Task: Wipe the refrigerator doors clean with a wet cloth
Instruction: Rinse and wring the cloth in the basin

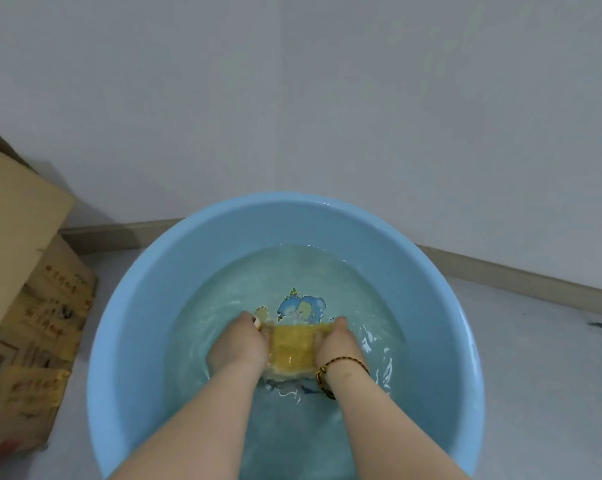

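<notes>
A round, light-blue plastic basin sits on a pale grey floor, partly filled with clear water. A colourful cartoon print shows on the bottom of the basin through the water. Both bare forearms reach down into the basin from the lower edge of the view. The yellow rectangular cleaning cloth lies under the water near the middle of the basin, stretched flat between the two hands. The left hand grips the cloth's left edge, fingers curled closed around it, and the right hand grips the right edge in the same way. A dark beaded bracelet circles the right wrist. The water ripples around both wrists. To the left of the basin stands a brown cardboard box with printed writing on its side. Behind the basin rises a plain white wall with a beige skirting board along its foot.
</notes>
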Demonstrator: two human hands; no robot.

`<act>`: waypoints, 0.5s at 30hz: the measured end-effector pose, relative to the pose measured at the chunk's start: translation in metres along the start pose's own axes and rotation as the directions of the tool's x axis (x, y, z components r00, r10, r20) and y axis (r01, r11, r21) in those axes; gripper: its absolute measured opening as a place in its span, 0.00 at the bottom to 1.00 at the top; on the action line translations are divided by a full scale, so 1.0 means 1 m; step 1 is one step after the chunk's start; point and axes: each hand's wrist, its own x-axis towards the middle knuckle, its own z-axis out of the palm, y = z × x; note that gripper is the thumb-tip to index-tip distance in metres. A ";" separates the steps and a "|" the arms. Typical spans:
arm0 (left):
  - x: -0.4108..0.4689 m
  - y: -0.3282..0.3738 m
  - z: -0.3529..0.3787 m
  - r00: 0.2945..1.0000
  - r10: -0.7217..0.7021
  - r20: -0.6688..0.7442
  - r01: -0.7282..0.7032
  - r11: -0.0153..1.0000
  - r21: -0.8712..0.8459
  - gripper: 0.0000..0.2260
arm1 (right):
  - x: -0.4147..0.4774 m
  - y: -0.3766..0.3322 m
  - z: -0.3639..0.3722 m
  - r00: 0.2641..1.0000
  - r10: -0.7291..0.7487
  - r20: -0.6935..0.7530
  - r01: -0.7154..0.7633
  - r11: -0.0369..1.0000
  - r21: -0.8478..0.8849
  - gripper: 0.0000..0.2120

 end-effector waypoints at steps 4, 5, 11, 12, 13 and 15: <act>0.009 0.004 -0.004 0.989 -0.083 0.125 0.138 0.833 -0.535 0.14 | -0.006 -0.007 -0.012 0.994 -0.103 -0.023 0.106 0.964 0.243 0.19; 0.009 0.006 -0.008 0.985 -0.086 0.149 0.163 0.748 -0.643 0.13 | -0.011 -0.011 -0.015 0.988 -0.144 -0.064 0.157 0.940 0.303 0.17; 0.002 0.025 -0.028 0.990 -0.054 0.127 0.137 0.523 -0.842 0.17 | -0.058 -0.043 -0.007 0.859 -0.418 -0.294 0.493 0.830 0.259 0.10; -0.001 0.027 -0.030 0.991 -0.039 0.127 0.129 0.500 -0.856 0.17 | -0.059 -0.046 -0.004 0.853 -0.435 -0.288 0.501 0.836 0.222 0.10; -0.005 0.029 -0.032 0.993 -0.029 0.115 0.114 0.498 -0.860 0.15 | -0.056 -0.050 -0.003 0.863 -0.420 -0.282 0.482 0.850 0.211 0.10; -0.014 0.036 -0.034 0.999 0.019 0.043 0.025 0.560 -0.828 0.14 | -0.045 -0.057 -0.009 0.903 -0.330 -0.275 0.402 0.874 0.273 0.11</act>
